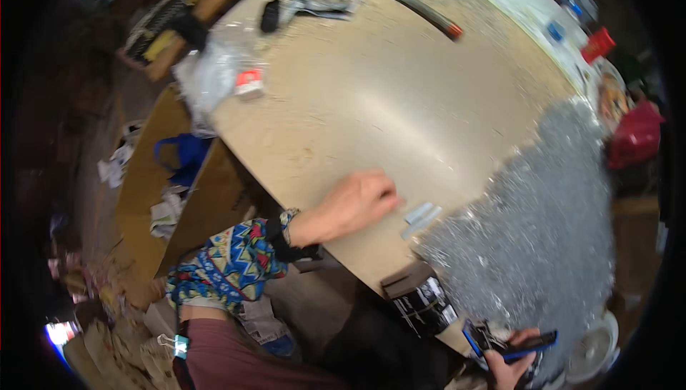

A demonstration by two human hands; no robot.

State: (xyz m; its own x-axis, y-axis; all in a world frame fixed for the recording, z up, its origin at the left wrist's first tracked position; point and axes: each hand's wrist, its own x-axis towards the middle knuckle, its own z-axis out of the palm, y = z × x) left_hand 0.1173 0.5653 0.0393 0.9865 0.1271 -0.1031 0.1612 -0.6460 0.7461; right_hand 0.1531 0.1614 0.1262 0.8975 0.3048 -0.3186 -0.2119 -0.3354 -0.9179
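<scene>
Above the near edge of the light wooden table, my left hand is closed, its fingers curled and blurred. I cannot make out anything in them. A patterned sleeve covers that forearm. Just right of the fingertips lie two small pale-blue strips. My right hand, at the lower right, is closed on a dark flat object with blue edges; its kind is unclear. A black box stands at the table's near edge between my hands. Beside it spreads a large sheet of bubble wrap.
A long grey handle with an orange end lies at the far side. A red-and-white small box sits near clear plastic at left. Left of the table, an open cardboard box holds a blue bag.
</scene>
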